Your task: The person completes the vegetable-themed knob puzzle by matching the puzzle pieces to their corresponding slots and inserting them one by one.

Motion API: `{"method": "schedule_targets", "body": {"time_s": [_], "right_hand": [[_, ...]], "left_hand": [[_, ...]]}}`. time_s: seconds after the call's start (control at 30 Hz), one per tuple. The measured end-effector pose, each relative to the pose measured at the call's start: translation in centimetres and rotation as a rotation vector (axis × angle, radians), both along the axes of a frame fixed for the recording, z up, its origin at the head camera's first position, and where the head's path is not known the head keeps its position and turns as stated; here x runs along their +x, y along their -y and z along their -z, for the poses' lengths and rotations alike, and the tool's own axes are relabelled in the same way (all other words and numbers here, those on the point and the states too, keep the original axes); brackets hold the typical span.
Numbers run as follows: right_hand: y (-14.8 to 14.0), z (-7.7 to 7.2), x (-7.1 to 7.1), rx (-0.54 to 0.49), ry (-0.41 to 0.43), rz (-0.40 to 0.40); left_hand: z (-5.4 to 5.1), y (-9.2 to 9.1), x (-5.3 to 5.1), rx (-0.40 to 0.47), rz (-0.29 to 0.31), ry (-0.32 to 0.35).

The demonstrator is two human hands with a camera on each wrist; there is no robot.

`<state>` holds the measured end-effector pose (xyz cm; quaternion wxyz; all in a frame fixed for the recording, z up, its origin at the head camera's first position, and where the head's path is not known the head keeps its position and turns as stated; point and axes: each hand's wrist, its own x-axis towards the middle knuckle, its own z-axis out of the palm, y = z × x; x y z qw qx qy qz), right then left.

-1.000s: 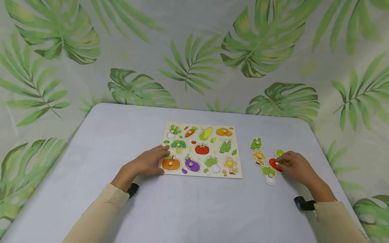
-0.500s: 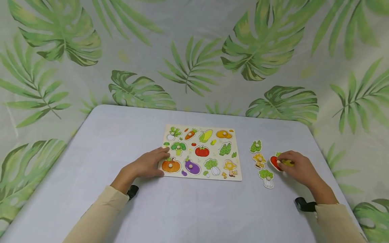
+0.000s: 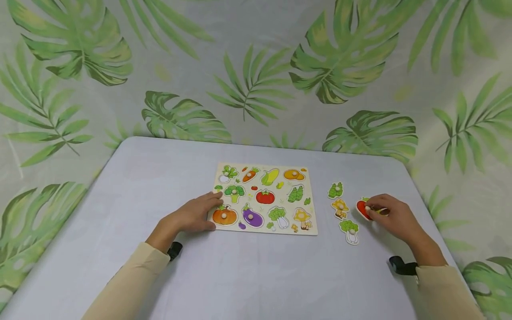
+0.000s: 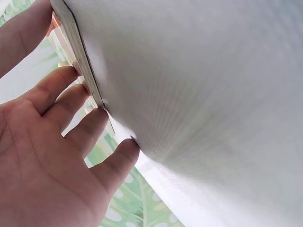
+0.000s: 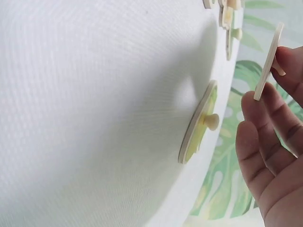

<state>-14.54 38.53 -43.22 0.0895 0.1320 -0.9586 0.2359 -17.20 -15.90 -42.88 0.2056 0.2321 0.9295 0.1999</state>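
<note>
My right hand [image 3: 394,216] pinches the knob of a red tomato puzzle piece [image 3: 362,210]; in the right wrist view that piece [image 5: 269,61] is tilted and held off the table. Below the hand lies a yellow-green corn piece [image 5: 199,127] with a wooden knob, mostly covered in the head view. My left hand [image 3: 194,214] rests at the left edge of a wooden vegetable puzzle board [image 3: 244,230], its fingertips touching the edge. Knobbed pieces such as the pumpkin [image 3: 224,216] and eggplant [image 3: 253,218] sit in the board. The printed tomato [image 3: 265,197] on it shows no knob.
Right of the board lie an asparagus piece [image 3: 335,190], a mushroom piece [image 3: 340,208] and a bok choy piece [image 3: 350,232], in a loose column. The white-covered table [image 3: 256,275] meets a leaf-print cloth [image 3: 256,66] behind.
The tomato piece has been lifted and tilted in my right hand, off the corn piece. The bok choy piece has shifted slightly left. My left hand has stayed at the board.
</note>
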Motion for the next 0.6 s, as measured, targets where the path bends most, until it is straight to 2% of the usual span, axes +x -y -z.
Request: {"method": "schedule_targets", "body": {"time_s": [0.27, 0.6], "right_hand": [[0.3, -0.2, 0.1, -0.006, -0.042, -0.006], [1.2, -0.6, -0.2, -0.038, -0.070, -0.041]], "left_hand": [[-0.1, -0.1, 0.0, -0.004, -0.005, 0.005], [-0.2, -0.1, 0.1, -0.003, 0.021, -0.017]]}}
